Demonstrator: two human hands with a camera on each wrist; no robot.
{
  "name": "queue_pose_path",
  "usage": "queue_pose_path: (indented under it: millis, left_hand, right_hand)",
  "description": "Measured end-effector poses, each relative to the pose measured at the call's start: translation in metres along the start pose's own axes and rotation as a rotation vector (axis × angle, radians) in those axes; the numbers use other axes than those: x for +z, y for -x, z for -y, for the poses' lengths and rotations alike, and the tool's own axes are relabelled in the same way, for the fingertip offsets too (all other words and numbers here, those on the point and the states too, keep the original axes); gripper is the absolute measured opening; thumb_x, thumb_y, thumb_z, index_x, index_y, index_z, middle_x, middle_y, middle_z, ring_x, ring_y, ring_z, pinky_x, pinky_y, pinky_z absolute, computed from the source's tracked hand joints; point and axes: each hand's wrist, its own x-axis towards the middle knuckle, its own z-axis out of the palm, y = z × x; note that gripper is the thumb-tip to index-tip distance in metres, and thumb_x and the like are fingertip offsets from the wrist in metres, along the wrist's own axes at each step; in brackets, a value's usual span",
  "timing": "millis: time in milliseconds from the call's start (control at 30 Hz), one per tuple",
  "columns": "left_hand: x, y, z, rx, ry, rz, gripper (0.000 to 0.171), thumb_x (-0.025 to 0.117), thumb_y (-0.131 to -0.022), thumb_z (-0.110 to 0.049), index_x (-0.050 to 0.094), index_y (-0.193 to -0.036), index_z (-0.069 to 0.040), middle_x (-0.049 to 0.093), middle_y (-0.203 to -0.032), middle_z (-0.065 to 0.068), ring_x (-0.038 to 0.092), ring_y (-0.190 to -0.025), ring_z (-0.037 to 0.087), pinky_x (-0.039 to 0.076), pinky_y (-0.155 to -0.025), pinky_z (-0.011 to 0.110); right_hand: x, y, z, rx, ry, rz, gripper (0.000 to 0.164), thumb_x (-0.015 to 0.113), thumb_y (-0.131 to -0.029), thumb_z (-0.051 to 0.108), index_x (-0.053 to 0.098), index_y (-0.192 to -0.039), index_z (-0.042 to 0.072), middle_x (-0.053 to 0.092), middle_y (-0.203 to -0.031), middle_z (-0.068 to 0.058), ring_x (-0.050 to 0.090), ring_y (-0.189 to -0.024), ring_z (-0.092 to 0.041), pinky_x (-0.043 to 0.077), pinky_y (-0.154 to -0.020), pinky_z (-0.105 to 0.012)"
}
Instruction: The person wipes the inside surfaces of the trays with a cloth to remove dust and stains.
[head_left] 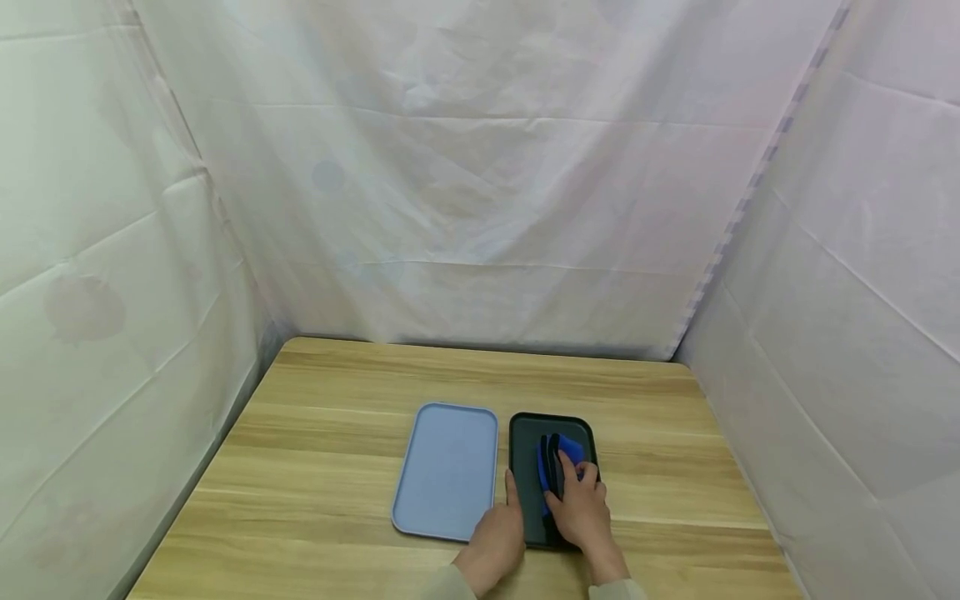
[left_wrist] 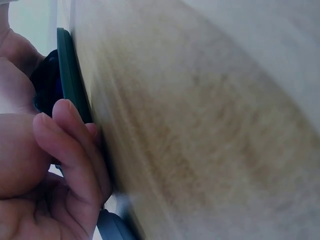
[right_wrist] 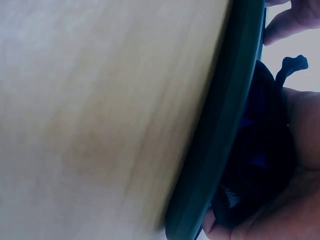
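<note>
A dark green tray lies on the table with a folded blue and black fabric item in it; its exact kind cannot be told. My right hand is over this item, thumb and fingers curled on its black strap-like part. In the right wrist view the dark bundle sits under that palm, just inside the tray rim. My left hand is at the near gap between the two trays, index finger stretched forward along the green tray's left edge, the other fingers loosely bent. It holds nothing visible.
A light blue tray lies left of the green one, a narrow gap between them. The wood-grain table extends around both. White cloth walls stand at the back and both sides.
</note>
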Motion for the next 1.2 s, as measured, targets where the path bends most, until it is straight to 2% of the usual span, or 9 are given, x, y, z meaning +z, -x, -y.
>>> queue_pose_path:
  millis: [500, 833, 1200]
  left_hand:
    - [0.000, -0.001, 0.002, -0.002, 0.010, 0.015, 0.098, 0.074, -0.078, -0.005, 0.010, -0.152, 0.006, 0.048, -0.050, 0.002, 0.045, -0.040, 0.013, 0.039, -0.041, 0.026]
    - [-0.001, -0.001, 0.002, 0.022, -0.036, -0.007, 0.097, 0.074, -0.078, -0.008, 0.013, -0.151, 0.009, 0.052, -0.054, 0.005, 0.046, -0.043, 0.012, 0.041, -0.044, 0.026]
    - [0.001, -0.001, 0.003, 0.038, -0.019, -0.008, 0.096, 0.074, -0.078, -0.007, 0.012, -0.151, 0.010, 0.048, -0.050, 0.001, 0.043, -0.040, 0.011, 0.038, -0.040, 0.025]
  right_hand:
    - [0.000, -0.012, 0.002, 0.012, -0.001, 0.018, 0.075, 0.068, -0.088, 0.035, 0.031, -0.152, 0.023, 0.031, -0.137, -0.020, 0.043, -0.109, -0.045, 0.046, -0.063, -0.048]
    - [-0.003, -0.020, 0.001, 0.011, -0.005, 0.036, 0.075, 0.068, -0.088, 0.034, 0.031, -0.152, 0.022, 0.029, -0.138, -0.021, 0.041, -0.112, -0.047, 0.047, -0.066, -0.052]
    - [-0.006, -0.029, 0.000, 0.027, -0.005, 0.063, 0.075, 0.067, -0.089, 0.034, 0.029, -0.152, 0.024, 0.029, -0.140, -0.021, 0.041, -0.112, -0.046, 0.047, -0.070, -0.056]
